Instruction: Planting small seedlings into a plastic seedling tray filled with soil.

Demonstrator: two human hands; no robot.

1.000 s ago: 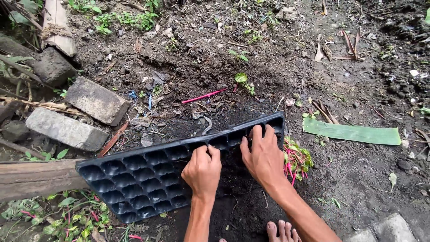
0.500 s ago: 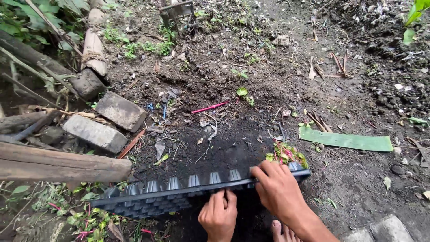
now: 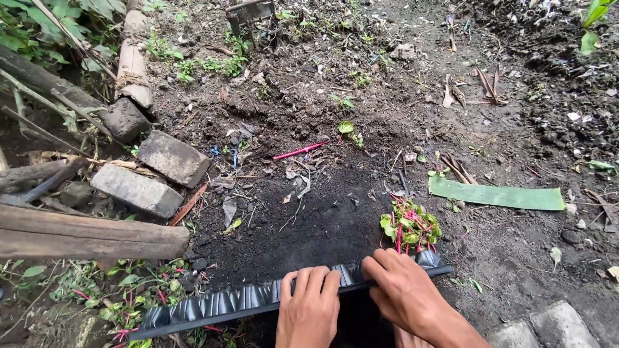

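Note:
A black plastic seedling tray (image 3: 213, 306) is tipped up on edge near the bottom of the view, its cell undersides facing away from me. My left hand (image 3: 309, 308) grips its upper rim near the middle. My right hand (image 3: 403, 290) grips the same rim further right, fingers curled over the edge. Beyond the tray lies a patch of dark, fine soil (image 3: 322, 219) on the ground. A small bunch of green seedlings with red stems (image 3: 410, 227) lies just past my right hand.
Two grey bricks (image 3: 155, 171) and a wooden log (image 3: 90, 235) lie at the left. A long green leaf strip (image 3: 496, 193) lies at the right, a pink stick (image 3: 300, 151) beyond the soil. Stone pavers (image 3: 548, 328) sit at the bottom right.
The tray went from lying flat with its cells facing up to standing tilted on edge, and it has come closer to me. Both hands stayed on its rim. The dark soil patch is now uncovered.

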